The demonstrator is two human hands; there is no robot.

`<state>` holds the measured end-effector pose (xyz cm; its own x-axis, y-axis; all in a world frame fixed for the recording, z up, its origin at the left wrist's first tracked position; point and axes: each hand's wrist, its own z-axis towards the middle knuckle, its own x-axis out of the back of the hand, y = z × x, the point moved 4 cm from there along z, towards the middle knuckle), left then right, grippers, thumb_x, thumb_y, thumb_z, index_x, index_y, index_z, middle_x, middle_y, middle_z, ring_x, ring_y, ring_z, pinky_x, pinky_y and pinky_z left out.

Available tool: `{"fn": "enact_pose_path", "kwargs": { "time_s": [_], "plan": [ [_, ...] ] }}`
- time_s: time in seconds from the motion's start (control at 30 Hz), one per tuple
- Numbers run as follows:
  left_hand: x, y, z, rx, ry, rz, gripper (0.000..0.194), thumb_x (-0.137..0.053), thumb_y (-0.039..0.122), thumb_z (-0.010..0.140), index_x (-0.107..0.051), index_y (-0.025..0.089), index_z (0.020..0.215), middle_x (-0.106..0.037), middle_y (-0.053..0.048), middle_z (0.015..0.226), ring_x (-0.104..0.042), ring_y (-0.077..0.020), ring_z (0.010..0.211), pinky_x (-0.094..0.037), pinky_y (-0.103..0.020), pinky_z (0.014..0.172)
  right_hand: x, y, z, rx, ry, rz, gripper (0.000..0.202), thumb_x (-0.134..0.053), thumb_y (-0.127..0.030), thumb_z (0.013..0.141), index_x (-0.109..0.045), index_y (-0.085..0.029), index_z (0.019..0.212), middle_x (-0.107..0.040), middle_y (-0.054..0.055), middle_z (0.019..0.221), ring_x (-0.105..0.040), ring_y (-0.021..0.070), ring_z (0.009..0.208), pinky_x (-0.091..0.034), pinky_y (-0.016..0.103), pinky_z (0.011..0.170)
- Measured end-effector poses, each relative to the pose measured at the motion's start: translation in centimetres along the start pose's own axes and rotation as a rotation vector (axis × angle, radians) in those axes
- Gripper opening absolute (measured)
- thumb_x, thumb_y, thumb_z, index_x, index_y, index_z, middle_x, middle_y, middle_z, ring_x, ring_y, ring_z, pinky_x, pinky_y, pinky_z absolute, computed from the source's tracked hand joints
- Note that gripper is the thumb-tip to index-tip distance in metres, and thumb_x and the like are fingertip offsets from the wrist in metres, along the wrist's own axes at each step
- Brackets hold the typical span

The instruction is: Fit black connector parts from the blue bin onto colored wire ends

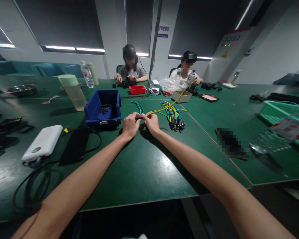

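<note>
My left hand [130, 124] and my right hand [151, 123] meet over the green table [139, 166], fingertips pinched together on a small dark connector at the end of a yellow wire [164, 108]. The yellow wire runs up and right toward a small cardboard box [181, 96]. Just right of my hands lies a bundle of coloured wires with black plugs [174, 118]. A short blue and green wire [138, 105] lies just beyond my left hand. A blue bin [103, 108] with small black parts stands to the left.
A white power bank [43, 142], a black pouch [74, 146] and black cables lie at the left. A pale green cup [73, 92] and a bottle [87, 74] stand behind. Two people work at the far side beside a red tray [137, 89]. A teal basket [281, 114] sits at the right.
</note>
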<state>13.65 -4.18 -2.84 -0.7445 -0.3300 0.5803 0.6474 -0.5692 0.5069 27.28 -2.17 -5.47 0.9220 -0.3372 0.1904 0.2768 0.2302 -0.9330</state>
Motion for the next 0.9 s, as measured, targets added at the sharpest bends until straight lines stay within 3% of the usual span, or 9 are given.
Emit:
{"fn": "enact_pose_path", "kwargs": {
  "time_s": [0.57, 0.9],
  "plan": [
    [-0.15, -0.16, 0.08, 0.016, -0.012, -0.014, 0.008, -0.062, 0.017, 0.079, -0.062, 0.019, 0.087, -0.069, -0.005, 0.088, -0.064, -0.0185, 0.08, -0.048, -0.03, 0.075, -0.07, -0.63, -0.22, -0.014, -0.041, 0.085, 0.034, -0.053, -0.052, 0.079, -0.056, -0.019, 0.071, -0.058, -0.002, 0.054, -0.052, 0.0121, 0.048, -0.04, 0.023, 0.051],
    [-0.02, 0.09, -0.01, -0.017, 0.008, -0.021, 0.005, -0.061, 0.017, 0.08, -0.06, 0.018, 0.085, -0.068, -0.005, 0.086, -0.062, -0.0178, 0.077, -0.047, -0.029, 0.072, 0.08, -0.88, -0.32, 0.014, -0.05, 0.052, 0.036, -0.059, -0.052, 0.075, -0.06, -0.017, 0.065, -0.056, -0.001, 0.05, -0.05, 0.0122, 0.047, -0.041, 0.023, 0.053]
  ]
}}
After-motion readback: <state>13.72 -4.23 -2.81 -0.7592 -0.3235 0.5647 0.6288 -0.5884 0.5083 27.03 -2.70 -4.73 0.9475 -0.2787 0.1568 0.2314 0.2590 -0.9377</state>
